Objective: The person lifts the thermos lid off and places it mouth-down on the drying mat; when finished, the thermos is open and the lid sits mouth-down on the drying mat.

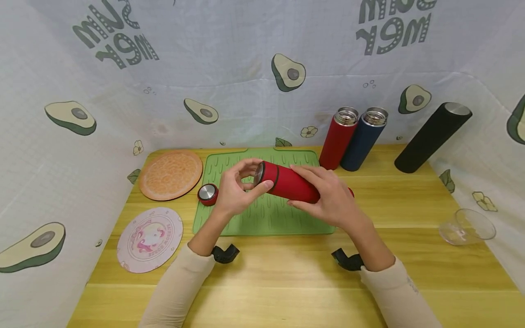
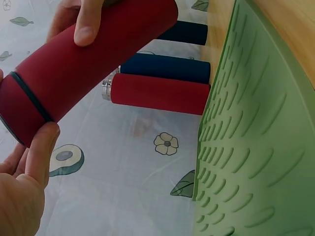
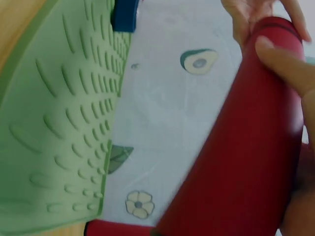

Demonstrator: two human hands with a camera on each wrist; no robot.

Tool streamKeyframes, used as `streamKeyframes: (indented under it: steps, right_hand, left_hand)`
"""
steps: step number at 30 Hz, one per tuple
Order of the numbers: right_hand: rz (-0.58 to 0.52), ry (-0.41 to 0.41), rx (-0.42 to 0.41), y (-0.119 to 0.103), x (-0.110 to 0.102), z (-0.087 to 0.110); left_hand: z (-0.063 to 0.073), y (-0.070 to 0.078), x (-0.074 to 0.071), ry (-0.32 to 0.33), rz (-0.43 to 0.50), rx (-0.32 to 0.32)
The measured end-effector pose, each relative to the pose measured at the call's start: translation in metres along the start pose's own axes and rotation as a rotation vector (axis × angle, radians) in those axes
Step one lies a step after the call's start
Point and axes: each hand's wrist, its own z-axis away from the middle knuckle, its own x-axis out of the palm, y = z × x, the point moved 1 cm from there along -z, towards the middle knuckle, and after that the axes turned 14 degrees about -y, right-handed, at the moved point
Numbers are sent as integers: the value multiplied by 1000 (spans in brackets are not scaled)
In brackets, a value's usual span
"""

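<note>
Tilted over the green mat (image 1: 246, 223), a red thermos bottle (image 1: 297, 184) is held between both hands, its capped end to the left. My left hand (image 1: 235, 189) pinches the red lid (image 1: 269, 172) with thumb and fingers. A dark ring marks the seam between lid and body. Around the body, my right hand (image 1: 330, 193) grips with thumb and fingers on opposite sides. Left of the left hand, a loose red lid (image 1: 207, 194) with a silver top lies at the mat's edge. In the right wrist view a small blue object (image 3: 125, 15) stands at the mat's far edge.
At the back right stand an open red bottle (image 1: 338, 139), an open blue bottle (image 1: 364, 139) and a black bottle (image 1: 432, 136). An orange round mat (image 1: 171, 175) and a pink-printed round mat (image 1: 149, 239) lie left. A clear glass (image 1: 467, 227) is at the right edge.
</note>
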Motion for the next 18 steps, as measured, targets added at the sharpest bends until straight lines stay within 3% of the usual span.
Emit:
streamKeyframes:
  steps: [6, 9, 14, 18]
  right_hand:
    - [-79, -131, 55, 3, -7, 3]
    - [-120, -120, 41, 6, -7, 4]
    - [-174, -78, -11, 10, -9, 6]
    - [-168, -68, -34, 11, -10, 6]
  left_hand:
    - [1, 0, -7, -104, 113, 52]
    - [1, 1, -12, -188, 122, 84]
    - [0, 3, -14, -334, 102, 209]
    - [1, 4, -14, -389, 106, 245]
